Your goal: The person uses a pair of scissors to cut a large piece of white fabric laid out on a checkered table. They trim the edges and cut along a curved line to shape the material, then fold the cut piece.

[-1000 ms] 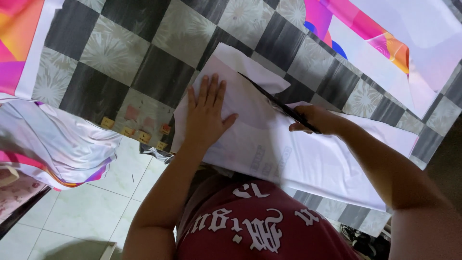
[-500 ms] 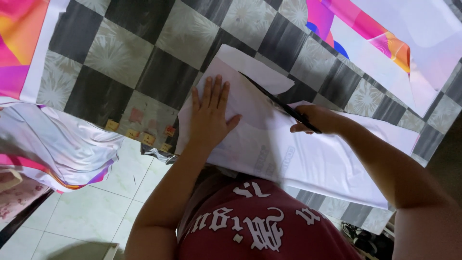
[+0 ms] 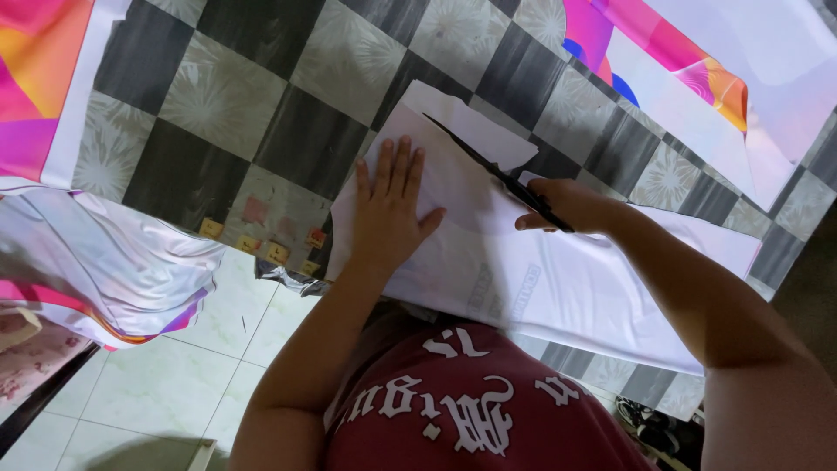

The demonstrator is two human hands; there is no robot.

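Note:
A large white sheet of fabric [image 3: 558, 288] lies across a black-and-white checkered mat. My left hand [image 3: 390, 205] rests flat on its left part, fingers spread, pressing it down. My right hand [image 3: 567, 205] grips long black scissors [image 3: 493, 170], whose blades point up and to the left along a cut in the sheet. A separate white flap [image 3: 475, 131] lies beyond the blades. My dark red printed shirt fills the bottom of the view.
Pink, orange and white printed fabric lies at top right [image 3: 715, 78] and top left [image 3: 35, 78]. A crumpled white and pink cloth pile [image 3: 105, 270] sits at left on pale floor tiles. Small yellow and pink squares [image 3: 261, 240] lie at the mat's edge.
The scissors have moved a little further up and left along the cut. My left hand stays pressed on the sheet. The view has shifted slightly.

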